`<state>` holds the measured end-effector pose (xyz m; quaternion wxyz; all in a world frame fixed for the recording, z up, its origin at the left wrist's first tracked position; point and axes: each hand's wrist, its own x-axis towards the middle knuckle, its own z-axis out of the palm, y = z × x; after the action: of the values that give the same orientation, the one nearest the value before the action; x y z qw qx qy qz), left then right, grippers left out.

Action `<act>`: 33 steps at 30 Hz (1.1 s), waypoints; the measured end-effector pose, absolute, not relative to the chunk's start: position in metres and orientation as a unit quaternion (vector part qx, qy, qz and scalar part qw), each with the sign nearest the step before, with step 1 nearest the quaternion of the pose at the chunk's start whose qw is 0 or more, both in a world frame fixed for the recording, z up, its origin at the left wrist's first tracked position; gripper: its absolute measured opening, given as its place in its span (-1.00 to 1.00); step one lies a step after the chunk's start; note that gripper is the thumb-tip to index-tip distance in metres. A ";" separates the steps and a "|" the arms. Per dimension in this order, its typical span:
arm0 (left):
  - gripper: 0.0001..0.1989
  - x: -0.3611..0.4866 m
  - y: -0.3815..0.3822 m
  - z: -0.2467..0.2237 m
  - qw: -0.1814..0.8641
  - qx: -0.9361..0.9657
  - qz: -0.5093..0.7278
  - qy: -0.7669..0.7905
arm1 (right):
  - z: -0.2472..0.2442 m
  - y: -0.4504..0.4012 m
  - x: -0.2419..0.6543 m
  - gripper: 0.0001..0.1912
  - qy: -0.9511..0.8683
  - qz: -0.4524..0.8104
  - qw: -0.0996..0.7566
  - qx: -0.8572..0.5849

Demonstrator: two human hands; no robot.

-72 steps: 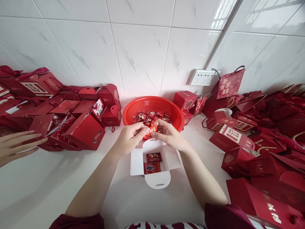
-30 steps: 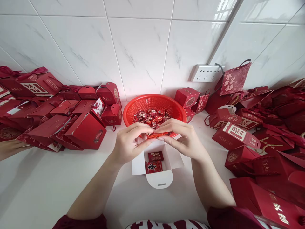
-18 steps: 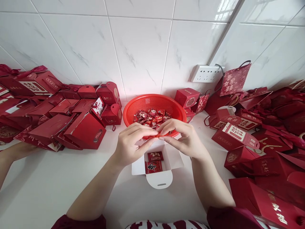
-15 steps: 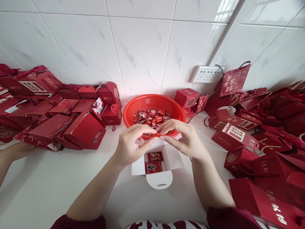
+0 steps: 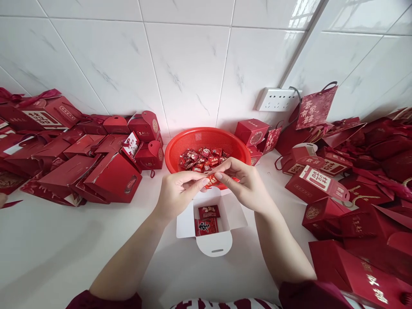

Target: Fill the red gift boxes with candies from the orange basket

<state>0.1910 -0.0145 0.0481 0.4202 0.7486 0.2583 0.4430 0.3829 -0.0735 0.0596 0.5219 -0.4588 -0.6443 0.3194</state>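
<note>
Between them, my left hand (image 5: 180, 189) and my right hand (image 5: 243, 182) pinch a small red-orange wrapped candy (image 5: 211, 180), with thumbs and fingertips closed on its two ends. It is held above an open gift box (image 5: 231, 213) with a white inside and flaps folded out. Two dark red packets lie in that box: a larger one (image 5: 206, 226) with a black character and a smaller one (image 5: 209, 211) behind it. Just beyond my hands stands a red plastic basket (image 5: 175, 143) with many wrapped candies (image 5: 202, 158) inside.
Red gift boxes (image 5: 112, 178) are crowded together on the left, and more red boxes (image 5: 322, 184) are piled on the right. A power strip (image 5: 278, 99) is on the tiled wall. At the far left edge, part of another person's hand (image 5: 2, 199) shows beside a red piece.
My hands have turned the candy so its printed face shows, and my left hand has shifted slightly. The other person's forearm at left has mostly withdrawn from view.
</note>
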 end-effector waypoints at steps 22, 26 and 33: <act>-0.71 0.190 -0.011 0.052 0.598 0.705 0.252 0.287 | 0.054 -0.064 0.373 -0.80 -0.569 0.470 0.539 -0.407; -0.73 0.183 -0.010 0.058 0.584 0.731 0.236 0.262 | 0.054 -0.065 0.372 -0.82 -0.583 0.502 0.526 -0.362; -0.70 0.157 -0.005 0.081 0.384 0.840 0.123 0.362 | 0.059 -0.072 0.391 -0.84 -0.718 0.381 0.395 -0.427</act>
<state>0.1570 -0.0051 0.0812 0.3842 0.8404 0.3619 0.1234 0.3912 -0.0723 0.0591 0.3954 -0.4271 -0.7182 0.3813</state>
